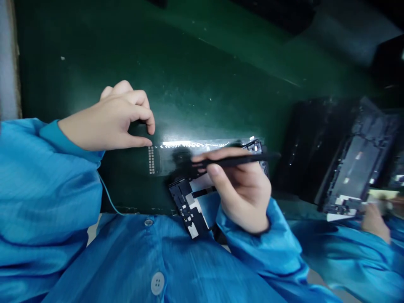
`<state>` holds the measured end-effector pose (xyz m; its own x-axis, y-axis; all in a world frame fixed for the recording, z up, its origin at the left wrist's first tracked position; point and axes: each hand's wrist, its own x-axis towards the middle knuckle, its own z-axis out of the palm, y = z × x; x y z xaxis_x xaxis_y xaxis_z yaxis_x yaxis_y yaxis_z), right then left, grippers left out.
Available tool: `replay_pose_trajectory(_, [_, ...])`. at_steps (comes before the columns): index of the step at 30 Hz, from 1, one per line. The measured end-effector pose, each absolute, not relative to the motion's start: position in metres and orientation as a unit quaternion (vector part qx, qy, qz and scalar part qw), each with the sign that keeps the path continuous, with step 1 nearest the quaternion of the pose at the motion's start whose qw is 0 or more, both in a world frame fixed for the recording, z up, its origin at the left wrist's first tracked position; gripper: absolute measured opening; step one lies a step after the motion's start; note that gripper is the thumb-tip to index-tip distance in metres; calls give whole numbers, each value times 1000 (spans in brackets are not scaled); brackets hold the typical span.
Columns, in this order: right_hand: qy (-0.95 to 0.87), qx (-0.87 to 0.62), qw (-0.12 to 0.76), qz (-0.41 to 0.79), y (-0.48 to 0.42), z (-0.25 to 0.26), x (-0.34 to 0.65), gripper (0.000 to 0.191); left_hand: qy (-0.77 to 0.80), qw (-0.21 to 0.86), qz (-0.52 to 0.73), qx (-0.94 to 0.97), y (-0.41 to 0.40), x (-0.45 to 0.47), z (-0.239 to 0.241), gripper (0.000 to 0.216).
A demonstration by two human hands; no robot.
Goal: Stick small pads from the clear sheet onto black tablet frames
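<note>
Reaching over a scuffed dark-green tabletop (94, 54), the person's left hand (126, 113) has its fingers curled, with forefinger and thumb parted by a small gap. The thumb tip is right at the far end of a narrow strip of small pale squares in two columns (151, 160); whether it touches cannot be told. Beside the strip, a shiny clear plastic sheet (164, 162) stretches rightward. The right hand (243, 189) is closed round a slim black stick-like tool (233, 160), its left end too blurred to read. Beneath that hand, at the tabletop's near edge, a black rectangular device frame with white and silver patches (191, 206) lies slanted, partly hidden. Near the tabletop's right edge, a co-worker's blurred hand (375, 221) is just beside another black device frame, grey in the middle (350, 164).
</note>
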<state>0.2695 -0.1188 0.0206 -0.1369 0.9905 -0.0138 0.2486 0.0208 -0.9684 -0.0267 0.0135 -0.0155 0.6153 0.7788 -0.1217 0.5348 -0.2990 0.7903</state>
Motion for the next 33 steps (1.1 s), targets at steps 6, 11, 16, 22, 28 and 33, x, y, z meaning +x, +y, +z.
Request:
replay_pose_trajectory(6, [-680, -409, 285, 537, -46, 5, 240, 20, 408, 420, 147, 798, 13, -24, -14, 50])
replay_pose_trajectory(11, [-672, -416, 282, 544, -46, -3, 238, 24, 422, 462, 177, 760, 13, -19, -9, 43])
replay_pose_trajectory(16, [-691, -416, 273, 524, -45, -4, 236, 21, 410, 431, 166, 787, 12, -19, -8, 39])
replay_pose_trajectory(22, [-607, -425, 313, 594, -45, 2, 243, 18, 410, 385, 135, 815, 11, -23, -14, 36])
replay_pose_trajectory(28, [-487, -599, 464, 435, -136, 19, 272, 6, 428, 430, 145, 782, 12, -23, -14, 47])
replay_pose_trajectory(33, [-484, -594, 515, 383, -183, -3, 264, 10, 413, 421, 135, 796, 12, -25, -11, 73])
